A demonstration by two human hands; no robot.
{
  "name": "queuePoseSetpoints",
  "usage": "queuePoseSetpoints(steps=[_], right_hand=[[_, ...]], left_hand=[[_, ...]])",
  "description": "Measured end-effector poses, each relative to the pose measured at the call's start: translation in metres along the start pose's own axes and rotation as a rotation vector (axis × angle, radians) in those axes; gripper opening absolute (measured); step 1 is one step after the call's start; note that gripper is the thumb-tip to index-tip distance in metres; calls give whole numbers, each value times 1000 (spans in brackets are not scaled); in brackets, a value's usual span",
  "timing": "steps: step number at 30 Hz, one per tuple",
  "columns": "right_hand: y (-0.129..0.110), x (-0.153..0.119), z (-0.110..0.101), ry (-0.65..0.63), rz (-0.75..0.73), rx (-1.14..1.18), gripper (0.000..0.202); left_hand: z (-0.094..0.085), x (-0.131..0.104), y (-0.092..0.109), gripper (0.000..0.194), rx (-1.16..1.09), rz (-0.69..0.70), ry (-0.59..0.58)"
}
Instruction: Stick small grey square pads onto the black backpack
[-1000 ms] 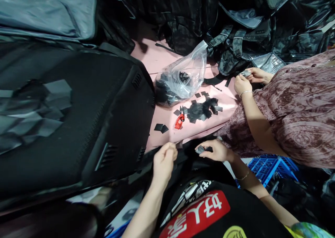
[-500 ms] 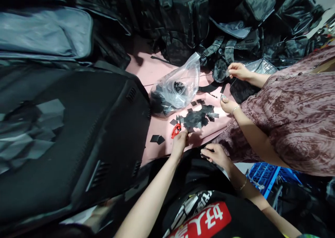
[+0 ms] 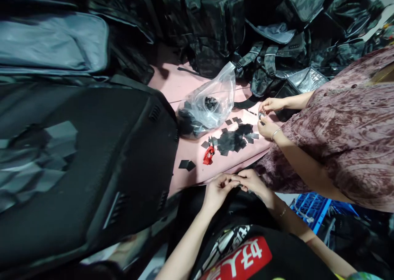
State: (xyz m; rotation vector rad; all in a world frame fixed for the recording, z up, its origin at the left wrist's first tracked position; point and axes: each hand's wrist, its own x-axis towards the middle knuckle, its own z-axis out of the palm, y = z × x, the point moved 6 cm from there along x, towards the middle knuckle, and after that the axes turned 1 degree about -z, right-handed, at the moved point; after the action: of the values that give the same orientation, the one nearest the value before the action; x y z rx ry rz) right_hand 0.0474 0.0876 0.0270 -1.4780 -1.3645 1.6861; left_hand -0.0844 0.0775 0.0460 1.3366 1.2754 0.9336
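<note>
My left hand and my right hand meet above my lap, at the near edge of the pink table. Both are closed, with fingertips pinched together. A small dark piece shows between them; its exact shape is mostly covered by the fingers. Just beyond lies a loose pile of small black square pieces. Red-handled snips rest at the left side of that pile. Two more black squares lie apart from it, nearer the big black bag.
A clear plastic bag with dark pieces stands behind the pile. Left is a large black bag with squares on top. Backpacks line the back. A co-worker's hands work at the right, above a blue crate.
My left hand has come back from the black pile and snips to meet my right hand. The co-worker's two hands have moved together.
</note>
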Motion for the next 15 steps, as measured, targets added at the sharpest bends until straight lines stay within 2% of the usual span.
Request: queuePoseSetpoints(steps=[4,6,8,11,15], right_hand=[[-16,-9,15,-154,28,66,53],[-27,-16,20,-227,-4,92,57],[-38,-21,23,-266,-80,9,51],[-48,-25,22,-181,-154,-142,41],[-46,-25,20,-118,-138,-140,39]], left_hand=[[-19,-21,18,19,140,85,144],[-26,-26,25,20,183,107,233],[-29,-31,28,21,212,105,305],[-27,-34,26,23,189,72,353],[-25,-37,14,32,27,-8,370]])
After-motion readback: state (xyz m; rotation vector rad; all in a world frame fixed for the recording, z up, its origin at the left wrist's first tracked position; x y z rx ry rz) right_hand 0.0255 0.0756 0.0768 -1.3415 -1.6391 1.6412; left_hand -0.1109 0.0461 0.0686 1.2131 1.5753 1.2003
